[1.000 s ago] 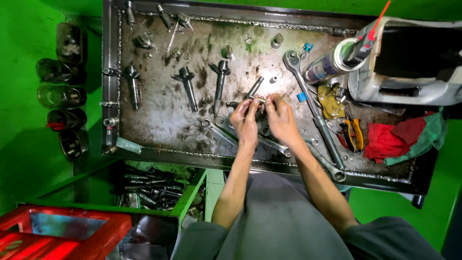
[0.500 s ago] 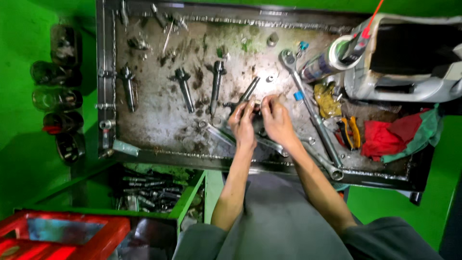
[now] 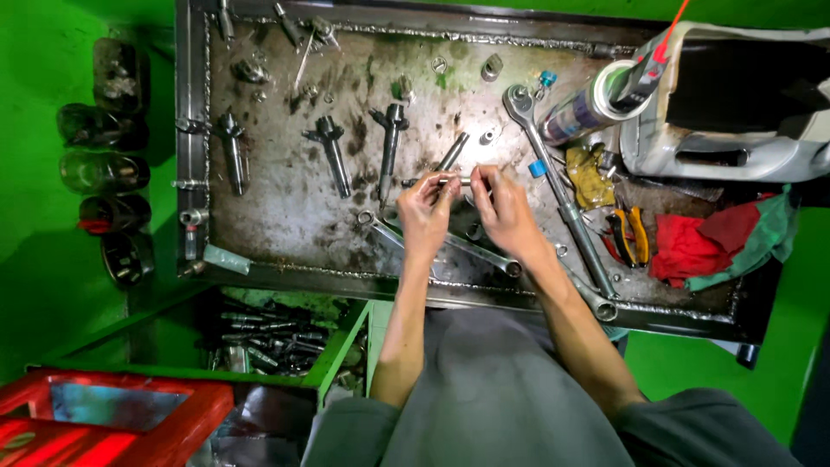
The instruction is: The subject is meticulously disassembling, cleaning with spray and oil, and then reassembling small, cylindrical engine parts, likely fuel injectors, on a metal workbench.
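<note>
The thin metal rod sits pinched level between my left hand and right hand, both closed on it above the grimy steel tray, so I can work its end.

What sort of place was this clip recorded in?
Probably a mechanic's or engine-repair workshop. A grimy metal tray bench holds injector-like parts and a long wrench, and the hands, left and right, work a small metal rod.
</note>
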